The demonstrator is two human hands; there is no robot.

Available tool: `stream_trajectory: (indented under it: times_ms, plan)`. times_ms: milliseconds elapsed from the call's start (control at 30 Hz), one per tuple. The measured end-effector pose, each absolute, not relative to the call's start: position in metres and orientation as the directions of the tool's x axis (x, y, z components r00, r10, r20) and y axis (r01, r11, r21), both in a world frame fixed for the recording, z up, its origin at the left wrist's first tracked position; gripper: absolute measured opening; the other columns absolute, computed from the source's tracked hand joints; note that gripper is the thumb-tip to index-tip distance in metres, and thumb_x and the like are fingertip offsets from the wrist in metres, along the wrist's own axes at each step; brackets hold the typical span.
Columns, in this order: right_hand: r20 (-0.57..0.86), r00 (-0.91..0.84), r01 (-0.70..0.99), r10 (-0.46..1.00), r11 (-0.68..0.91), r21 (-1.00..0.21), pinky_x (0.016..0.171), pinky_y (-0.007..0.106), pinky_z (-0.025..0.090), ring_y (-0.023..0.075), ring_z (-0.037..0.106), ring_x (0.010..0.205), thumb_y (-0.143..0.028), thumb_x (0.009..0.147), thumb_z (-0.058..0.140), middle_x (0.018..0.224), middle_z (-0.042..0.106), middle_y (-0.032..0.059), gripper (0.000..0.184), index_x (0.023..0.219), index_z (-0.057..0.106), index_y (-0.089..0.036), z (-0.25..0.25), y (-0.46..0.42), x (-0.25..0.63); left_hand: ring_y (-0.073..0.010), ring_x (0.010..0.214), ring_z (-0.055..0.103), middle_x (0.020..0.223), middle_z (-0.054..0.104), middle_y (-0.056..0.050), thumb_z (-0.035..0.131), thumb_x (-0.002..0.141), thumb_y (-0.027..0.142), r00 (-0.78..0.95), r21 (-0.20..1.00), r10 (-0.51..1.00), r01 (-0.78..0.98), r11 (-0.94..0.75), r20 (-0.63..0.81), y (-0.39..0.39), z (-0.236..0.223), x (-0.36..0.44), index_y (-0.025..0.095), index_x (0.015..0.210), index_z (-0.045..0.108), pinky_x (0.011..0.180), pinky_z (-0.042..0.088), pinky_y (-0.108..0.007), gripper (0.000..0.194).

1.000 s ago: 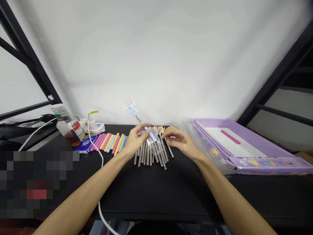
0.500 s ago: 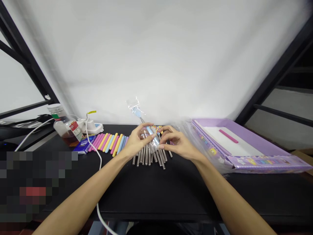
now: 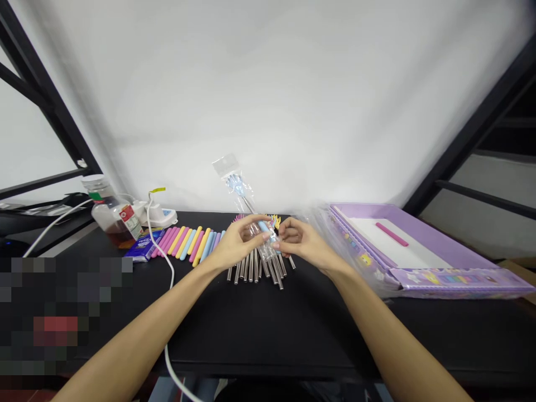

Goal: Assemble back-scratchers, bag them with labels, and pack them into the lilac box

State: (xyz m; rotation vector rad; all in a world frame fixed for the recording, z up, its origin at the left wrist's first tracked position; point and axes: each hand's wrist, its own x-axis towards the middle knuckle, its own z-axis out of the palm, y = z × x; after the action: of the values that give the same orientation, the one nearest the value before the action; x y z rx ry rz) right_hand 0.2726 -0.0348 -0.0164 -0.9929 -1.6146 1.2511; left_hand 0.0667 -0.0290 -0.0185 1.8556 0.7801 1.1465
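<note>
A light blue back scratcher (image 3: 235,183) lies inside a clear plastic bag (image 3: 226,163), tilted with its hand-shaped head up and to the left. My left hand (image 3: 238,241) is closed around the bagged back scratcher near its blue handle. At the bag's lower end, the thumb and forefinger of my right hand (image 3: 302,243) pinch the plastic edge. Beneath both hands is a pile of metal rods (image 3: 251,271), some with yellow and pink claw-shaped heads (image 3: 276,221). My hands hide part of that pile.
Coloured handles (image 3: 188,244) lie in a row at left, beside a blue packet (image 3: 144,247), a jar of brown liquid (image 3: 111,218) and a power strip (image 3: 167,216). A white cable (image 3: 171,273) crosses the table. At right, a purple box (image 3: 460,277) holds a pink stick (image 3: 391,234).
The bagged back scratcher has turned slightly and its top end stands a little higher, with the bag stretched straighter. My right hand's fingers have shifted slightly at the bag's lower end.
</note>
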Motion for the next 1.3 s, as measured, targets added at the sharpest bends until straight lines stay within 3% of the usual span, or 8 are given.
stream_trajectory:
  times_ms: [200, 433, 533, 600, 733, 933, 1100, 1300]
  plan:
    - [-0.128, -0.505, 0.338, 0.854, 0.059, -0.939, 0.057, 0.025, 0.042, 0.0121, 0.058, 0.059, -0.038, 0.074, 0.080, 0.064, 0.061, -0.0015, 0.027, 0.077, 0.065, -0.017, -0.016, -0.035, 0.280, -0.0186, 0.093, 0.062, 0.113, 0.066, -0.007, 0.049, 0.099, 0.045, 0.355, 0.862, 0.841, 0.154, -0.484, 0.409, -0.020, -0.026, 0.063, 0.027, 0.140, 0.051, 0.085, 0.054, -0.035, 0.044]
    - [-0.280, -0.747, 0.462, 0.603, 0.168, -0.871, 0.048, 0.022, 0.040, 0.0086, 0.049, 0.049, -0.043, 0.074, 0.077, 0.061, 0.063, -0.0007, 0.028, 0.069, 0.069, -0.017, -0.011, -0.044, 0.288, -0.0146, 0.083, 0.065, 0.113, 0.059, -0.007, 0.073, 0.082, 0.042, 0.074, 0.946, 0.943, -0.044, -0.322, 0.325, 0.001, -0.037, 0.054, 0.023, 0.131, 0.054, 0.075, 0.060, -0.031, 0.056]
    - [-0.187, -0.628, 0.482, 0.755, 0.189, -0.855, 0.047, 0.023, 0.040, 0.0098, 0.051, 0.048, -0.050, 0.077, 0.074, 0.068, 0.070, 0.0032, 0.034, 0.078, 0.074, -0.017, -0.009, -0.040, 0.290, -0.0162, 0.085, 0.067, 0.130, 0.054, -0.012, 0.077, 0.078, 0.037, 0.090, 0.963, 0.959, -0.007, -0.271, 0.270, -0.001, -0.037, 0.053, 0.023, 0.128, 0.059, 0.071, 0.061, -0.030, 0.055]
    - [-0.001, -0.389, 0.523, 0.921, 0.220, -0.824, 0.050, 0.026, 0.042, 0.0126, 0.056, 0.051, -0.052, 0.082, 0.068, 0.068, 0.070, 0.0041, 0.035, 0.082, 0.073, -0.017, -0.010, -0.034, 0.294, -0.0182, 0.087, 0.068, 0.135, 0.054, -0.014, 0.076, 0.078, 0.035, 0.139, 0.966, 0.957, 0.002, -0.259, 0.256, -0.005, -0.037, 0.057, 0.023, 0.127, 0.059, 0.070, 0.061, -0.032, 0.053]
    - [0.353, 0.048, 0.820, 0.934, 0.165, -0.547, 0.064, 0.031, 0.045, 0.0217, 0.067, 0.073, -0.035, 0.087, 0.061, 0.079, 0.074, 0.0067, 0.019, 0.088, 0.071, -0.019, -0.019, -0.024, 0.304, -0.0211, 0.094, 0.068, 0.139, 0.054, -0.012, 0.071, 0.082, 0.031, 0.266, 0.943, 0.918, 0.070, -0.324, 0.295, -0.012, -0.039, 0.063, 0.024, 0.125, 0.061, 0.071, 0.061, -0.033, 0.045]
    - [0.385, 0.075, 0.963, 0.920, 0.034, -0.267, 0.059, 0.035, 0.044, 0.0297, 0.069, 0.073, -0.039, 0.080, 0.070, 0.081, 0.074, 0.0131, 0.025, 0.097, 0.074, -0.021, -0.038, -0.021, 0.307, -0.0277, 0.116, 0.063, 0.130, 0.065, -0.008, 0.071, 0.081, 0.026, 0.378, 0.741, 0.813, 0.357, -0.569, 0.443, -0.010, -0.050, 0.061, 0.027, 0.128, 0.060, 0.096, 0.051, -0.043, 0.049]
    - [0.366, 0.073, 0.958, 0.928, 0.036, -0.283, 0.061, 0.038, 0.046, 0.0312, 0.068, 0.070, -0.037, 0.076, 0.073, 0.074, 0.071, 0.0119, 0.022, 0.092, 0.075, -0.022, -0.039, -0.021, 0.304, -0.0286, 0.121, 0.059, 0.128, 0.066, -0.008, 0.070, 0.084, 0.032, 0.426, 0.612, 0.767, 0.463, -0.641, 0.480, -0.008, -0.053, 0.060, 0.025, 0.123, 0.063, 0.105, 0.044, -0.047, 0.040]
    - [0.367, 0.119, 0.948, 0.922, 0.004, -0.318, 0.067, 0.043, 0.049, 0.0355, 0.070, 0.079, -0.042, 0.083, 0.065, 0.079, 0.073, 0.0169, 0.026, 0.091, 0.076, -0.019, -0.026, -0.027, 0.300, -0.0232, 0.098, 0.066, 0.113, 0.070, -0.009, 0.058, 0.089, 0.028, 0.330, 0.651, 0.769, 0.410, -0.639, 0.547, -0.006, -0.047, 0.059, 0.023, 0.114, 0.067, 0.084, 0.055, -0.038, 0.027]
